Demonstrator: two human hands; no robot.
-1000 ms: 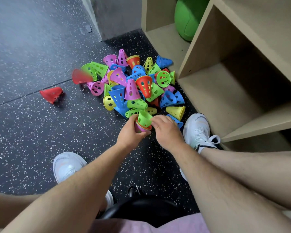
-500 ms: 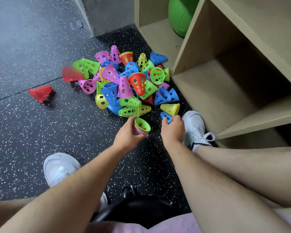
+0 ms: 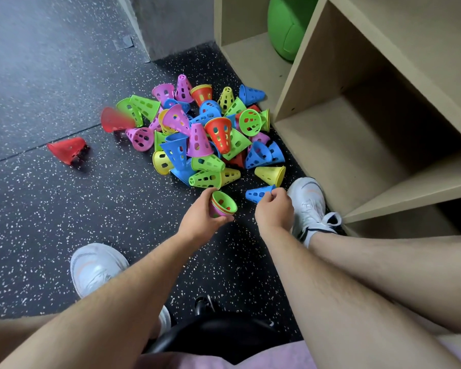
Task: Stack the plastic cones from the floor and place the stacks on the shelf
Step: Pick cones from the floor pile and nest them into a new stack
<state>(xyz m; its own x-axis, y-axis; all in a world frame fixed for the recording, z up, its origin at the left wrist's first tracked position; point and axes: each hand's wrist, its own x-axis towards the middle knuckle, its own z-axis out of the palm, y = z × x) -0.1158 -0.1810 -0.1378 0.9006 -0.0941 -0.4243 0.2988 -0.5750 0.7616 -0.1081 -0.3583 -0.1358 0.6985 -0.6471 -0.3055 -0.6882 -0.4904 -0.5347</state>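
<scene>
Took the right grip (image 3: pixel 273 211) off the stack (image 3: pixel 224 205) within the last second and sent it rightward to the blue cone (image 3: pixel 257 194) beside the white shoe (image 3: pixel 308 201). Pinched that cone by its wide rim, tip pointing left, just below centre of the frame. Kept the left grip (image 3: pixel 200 217) curled round the stack, green cone uppermost, mouth up. Judged one more cone ready for nesting. Left most of the pile (image 3: pixel 210 134) lying above centre, with the shelf (image 3: pixel 343 155) at right yet to receive a stack.
</scene>
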